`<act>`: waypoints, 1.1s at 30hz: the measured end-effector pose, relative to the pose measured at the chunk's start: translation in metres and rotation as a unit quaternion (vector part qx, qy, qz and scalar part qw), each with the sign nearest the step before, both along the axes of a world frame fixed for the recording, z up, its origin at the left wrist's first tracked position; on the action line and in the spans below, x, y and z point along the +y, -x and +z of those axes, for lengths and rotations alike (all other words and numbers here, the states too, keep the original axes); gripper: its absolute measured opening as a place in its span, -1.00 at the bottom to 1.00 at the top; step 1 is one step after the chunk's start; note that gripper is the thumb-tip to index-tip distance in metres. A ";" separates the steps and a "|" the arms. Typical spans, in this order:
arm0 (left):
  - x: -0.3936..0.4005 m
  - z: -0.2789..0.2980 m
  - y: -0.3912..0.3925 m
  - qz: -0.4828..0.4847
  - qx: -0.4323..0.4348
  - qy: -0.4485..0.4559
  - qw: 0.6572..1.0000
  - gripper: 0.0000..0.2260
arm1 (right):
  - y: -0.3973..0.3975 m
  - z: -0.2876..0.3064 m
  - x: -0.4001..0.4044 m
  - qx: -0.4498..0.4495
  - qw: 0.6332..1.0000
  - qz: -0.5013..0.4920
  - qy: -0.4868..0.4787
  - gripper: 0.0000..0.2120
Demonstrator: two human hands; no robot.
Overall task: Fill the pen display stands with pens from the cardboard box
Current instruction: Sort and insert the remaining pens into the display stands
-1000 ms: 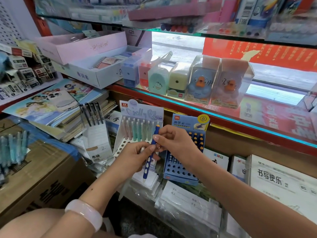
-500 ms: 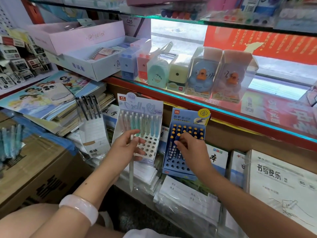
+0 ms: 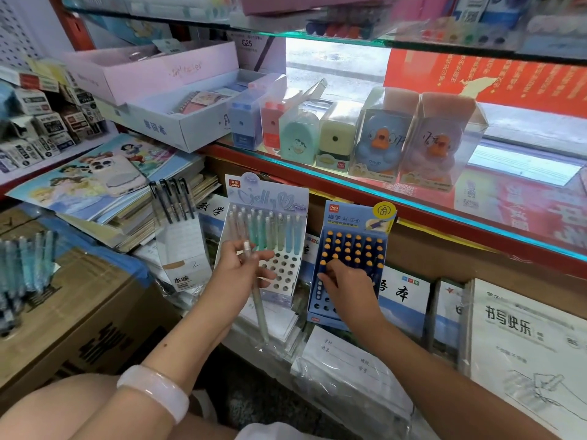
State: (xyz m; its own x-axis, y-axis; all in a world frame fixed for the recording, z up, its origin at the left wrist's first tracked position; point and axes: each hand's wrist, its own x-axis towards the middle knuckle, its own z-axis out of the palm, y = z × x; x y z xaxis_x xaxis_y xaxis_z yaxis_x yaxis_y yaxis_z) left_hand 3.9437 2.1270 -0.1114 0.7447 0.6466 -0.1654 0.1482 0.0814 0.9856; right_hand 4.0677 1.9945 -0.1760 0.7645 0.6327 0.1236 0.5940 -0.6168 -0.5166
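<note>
Both forearms reach forward and up. The left hand (image 3: 241, 269), a pale bangle at its wrist, pinches a slim pen, remaining fingers spread. The right hand (image 3: 347, 282) is palm-down, fingers (image 3: 327, 270) curled forward.

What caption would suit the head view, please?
Left hand holds a pale translucent pen while right hand presses pens into the blue cardboard stand.

Pale pen (image 3: 258, 300) hangs tip-down before half-filled white stand (image 3: 279, 274), beside blue stand (image 3: 346, 265).

Glass shelf (image 3: 413, 201) mid-frame: boxed pencil sharpeners (image 3: 333, 134), two duck boxes (image 3: 416, 138), white notebook box (image 3: 178, 122) at left.
</note>
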 end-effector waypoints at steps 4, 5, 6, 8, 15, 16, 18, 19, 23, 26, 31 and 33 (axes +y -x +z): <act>0.000 0.003 0.003 -0.010 -0.015 -0.012 1.000 -0.93 | 0.001 0.007 -0.004 0.025 0.998 -0.038 -0.039 -0.83; 0.001 0.004 0.004 -0.015 -0.018 -0.020 1.000 -0.93 | 0.004 0.013 -0.004 0.025 0.997 -0.042 -0.058 -0.85; 0.001 0.004 0.005 -0.022 -0.019 -0.026 0.999 -0.93 | 0.009 0.020 -0.002 0.036 0.995 -0.035 -0.082 -0.88; 0.002 0.005 0.005 -0.039 -0.019 -0.034 0.998 -0.93 | 0.020 0.037 0.008 0.114 0.984 0.028 -0.134 -0.94; 0.002 0.008 0.009 -0.045 -0.027 -0.054 0.997 -0.92 | 0.052 0.057 0.046 0.292 0.920 0.205 -0.160 -0.85; 0.005 0.007 0.010 -0.046 -0.026 -0.065 0.996 -0.91 | 0.054 0.056 0.049 0.287 0.921 0.205 -0.168 -0.85; 0.011 0.007 0.014 -0.059 -0.025 -0.087 0.994 -0.90 | 0.057 0.055 0.054 0.275 0.922 0.206 -0.179 -0.90; 0.014 0.006 0.015 -0.067 -0.022 -0.097 0.993 -0.89 | 0.057 0.053 0.057 0.274 0.921 0.204 -0.188 -0.91; 0.031 0.001 0.020 -0.108 0.002 -0.129 0.986 -0.87 | 0.057 0.051 0.064 0.313 0.908 0.189 -0.203 -0.82; 0.042 0.004 0.022 -0.130 0.032 -0.149 0.980 -0.83 | 0.049 0.054 0.070 0.281 0.921 0.182 -0.198 -0.81; 0.075 0.011 0.025 -0.112 0.117 -0.307 0.938 -0.67 | 0.000 0.053 0.080 0.169 0.966 0.040 -0.193 -0.88; 0.087 0.014 0.024 -0.095 0.138 -0.328 0.930 -0.71 | -0.013 0.046 0.087 0.128 0.975 -0.002 -0.184 -0.91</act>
State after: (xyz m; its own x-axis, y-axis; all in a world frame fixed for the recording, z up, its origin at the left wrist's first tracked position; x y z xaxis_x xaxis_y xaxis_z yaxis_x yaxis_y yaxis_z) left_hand 3.9194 2.2141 -0.0971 0.8438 0.5365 0.0156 0.3536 -0.5774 0.7360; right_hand 4.0807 2.0811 -0.1296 0.8024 0.5783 0.1472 0.4152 -0.3638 -0.8339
